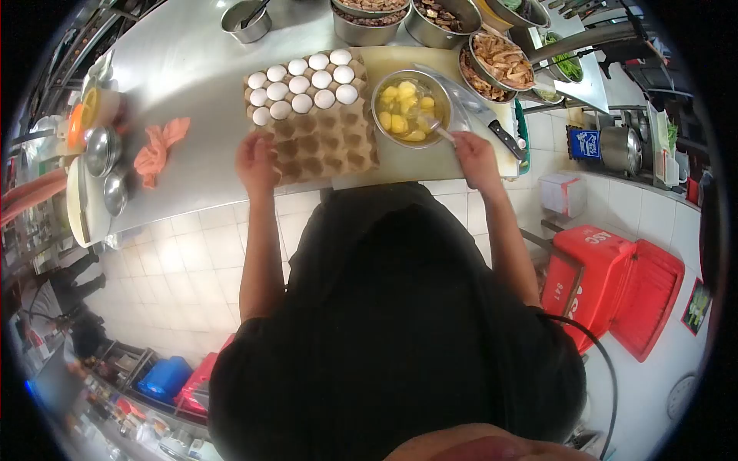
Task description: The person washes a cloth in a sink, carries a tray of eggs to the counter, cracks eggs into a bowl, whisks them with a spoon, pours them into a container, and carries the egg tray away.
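Note:
My right hand (477,160) is closed around the handle of a metal utensil (443,132); whether it is a spoon or a fork I cannot make out. Its head dips into a steel bowl (375,115) holding several cracked eggs (400,123) with whole yolks. At the near left corner of a cardboard egg tray (327,154), my left hand (256,163) has its fingers curled on the edge. White eggs (301,84) fill the far rows of the tray, and the near cups hold none. A knife (503,138) with a black handle lies right of the bowl.
A cutting board (369,178) lies under the bowl. Steel bowls of sliced food (501,61) stand behind it. An orange cloth (160,150) and metal lids (104,152) are at the left. A red bin (580,265) stands on the floor to the right.

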`<state>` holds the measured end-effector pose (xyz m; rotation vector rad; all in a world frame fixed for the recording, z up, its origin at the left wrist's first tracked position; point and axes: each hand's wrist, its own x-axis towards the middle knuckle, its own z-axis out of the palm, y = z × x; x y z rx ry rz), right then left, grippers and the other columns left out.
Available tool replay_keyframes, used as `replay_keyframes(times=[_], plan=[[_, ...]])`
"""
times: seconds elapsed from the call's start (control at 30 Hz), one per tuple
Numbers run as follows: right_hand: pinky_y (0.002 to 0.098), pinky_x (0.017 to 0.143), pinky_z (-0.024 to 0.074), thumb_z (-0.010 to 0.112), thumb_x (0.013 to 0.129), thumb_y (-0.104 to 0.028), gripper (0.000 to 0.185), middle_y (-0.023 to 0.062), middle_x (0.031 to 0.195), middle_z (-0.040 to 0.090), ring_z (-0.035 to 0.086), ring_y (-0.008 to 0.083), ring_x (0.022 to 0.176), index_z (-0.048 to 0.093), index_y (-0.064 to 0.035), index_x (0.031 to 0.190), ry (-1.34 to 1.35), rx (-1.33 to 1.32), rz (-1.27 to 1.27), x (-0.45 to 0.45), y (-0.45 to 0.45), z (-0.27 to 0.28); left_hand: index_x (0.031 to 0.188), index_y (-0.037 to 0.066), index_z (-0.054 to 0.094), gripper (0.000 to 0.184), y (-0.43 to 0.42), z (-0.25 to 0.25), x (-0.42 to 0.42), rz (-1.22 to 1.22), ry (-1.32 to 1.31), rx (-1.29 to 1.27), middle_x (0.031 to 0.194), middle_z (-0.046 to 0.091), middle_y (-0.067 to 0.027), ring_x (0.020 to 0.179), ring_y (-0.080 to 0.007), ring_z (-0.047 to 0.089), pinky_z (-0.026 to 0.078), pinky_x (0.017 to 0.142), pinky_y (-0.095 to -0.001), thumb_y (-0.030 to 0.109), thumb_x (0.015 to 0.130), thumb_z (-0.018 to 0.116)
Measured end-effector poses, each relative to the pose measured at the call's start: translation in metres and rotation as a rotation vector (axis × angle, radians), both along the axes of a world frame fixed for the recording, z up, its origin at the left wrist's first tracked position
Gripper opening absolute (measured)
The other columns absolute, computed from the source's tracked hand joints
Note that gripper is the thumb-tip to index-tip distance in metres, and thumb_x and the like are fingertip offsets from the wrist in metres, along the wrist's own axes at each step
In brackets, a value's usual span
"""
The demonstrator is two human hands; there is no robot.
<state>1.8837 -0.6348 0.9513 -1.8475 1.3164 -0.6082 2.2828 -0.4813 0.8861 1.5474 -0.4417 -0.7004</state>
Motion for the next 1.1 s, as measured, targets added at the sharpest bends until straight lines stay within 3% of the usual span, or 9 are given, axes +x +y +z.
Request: replay_keyframes(times=[0.1,0.23,0.3,0.53,0.67,0.8,0.9,1.0,1.1], plan=[[0.0207,0.051,0.0339,0.055,0.096,-0.012,0.019,-0.0035,0.066,0.054,0.044,0.0033,0.058,0.069,0.0008,0.102,-0.265,0.439,-0.227,0.004,0.009,0.014,0.113,-0.001,0.060,0.022,0.007,-0.013,0.024,0.036,-0.487,0.103,0.097,0.064,-0.0074,0.076,-0.0119,0.061,0.052,0.064,-0.0265,0.010,0.094,0.056],[0.0211,0.052,0.0348,0.057,0.096,-0.013,0.021,-0.0041,0.066,0.054,0.045,0.0043,0.058,0.068,0.0025,0.103,-0.053,0.097,-0.106,-0.003,0.012,-0.009,0.117,-0.003,0.058,0.029,0.009,-0.014,0.033,0.050,-0.405,0.115,0.111,0.060,-0.0118,0.089,-0.0160,0.061,0.053,0.070,-0.0289,0.012,0.092,0.060],[0.0211,0.052,0.0346,0.056,0.096,-0.013,0.021,-0.0039,0.065,0.054,0.045,0.0044,0.057,0.068,0.0031,0.102,-0.208,0.332,-0.192,0.005,0.020,0.006,0.118,-0.004,0.058,0.032,0.008,-0.025,0.042,0.011,-0.459,0.190,0.117,0.058,-0.0141,0.095,-0.0181,0.060,0.053,0.074,-0.0304,0.013,0.090,0.062],[0.0220,0.052,0.0364,0.054,0.097,-0.014,0.023,-0.0027,0.064,0.053,0.045,0.0045,0.058,0.068,0.0043,0.100,-0.212,0.395,-0.235,0.017,0.036,0.015,0.121,-0.004,0.057,0.040,0.012,-0.065,0.053,-0.063,-0.378,0.134,0.112,0.061,-0.0152,0.099,-0.0224,0.060,0.050,0.086,-0.0347,0.016,0.088,0.066],[0.0218,0.050,0.0343,0.055,0.096,-0.015,0.023,-0.0033,0.063,0.051,0.044,0.0051,0.055,0.068,0.0030,0.103,-0.084,-0.026,-0.352,0.017,0.031,-0.008,0.120,-0.004,0.057,0.041,0.016,-0.062,0.053,-0.068,-0.387,0.155,0.110,0.062,-0.0150,0.098,-0.0227,0.061,0.049,0.086,-0.0346,0.017,0.087,0.067],[0.0204,0.049,0.0330,0.056,0.095,-0.013,0.020,-0.0016,0.064,0.054,0.045,0.0051,0.055,0.068,0.0012,0.102,-0.426,0.441,-0.415,0.023,0.044,0.005,0.119,-0.004,0.057,0.040,0.012,-0.057,0.052,-0.126,-0.243,0.095,0.106,0.064,-0.0142,0.095,-0.0225,0.062,0.050,0.086,-0.0344,0.019,0.087,0.068],[0.0204,0.049,0.0324,0.057,0.095,-0.014,0.021,-0.0020,0.064,0.054,0.045,0.0045,0.056,0.068,0.0016,0.102,-0.147,-0.067,-0.390,0.018,0.031,-0.020,0.118,-0.004,0.057,0.040,0.014,-0.057,0.052,-0.093,-0.366,0.114,0.102,0.065,-0.0135,0.093,-0.0216,0.062,0.050,0.084,-0.0338,0.019,0.086,0.068],[0.0218,0.050,0.0359,0.056,0.095,-0.015,0.024,-0.0022,0.064,0.053,0.047,0.0048,0.056,0.068,0.0035,0.104,-0.242,0.411,-0.320,0.025,0.040,0.012,0.119,-0.003,0.057,0.041,0.017,-0.073,0.061,-0.119,-0.361,0.095,0.101,0.065,-0.0128,0.092,-0.0207,0.063,0.050,0.083,-0.0335,0.019,0.086,0.069],[0.0224,0.051,0.0373,0.055,0.096,-0.015,0.025,-0.0021,0.063,0.053,0.047,0.0048,0.057,0.068,0.0042,0.105,-0.244,0.110,-0.424,0.018,0.023,-0.005,0.118,-0.002,0.058,0.040,0.018,-0.077,0.059,-0.102,-0.444,0.133,0.102,0.065,-0.0122,0.091,-0.0204,0.063,0.050,0.083,-0.0335,0.019,0.086,0.069]])
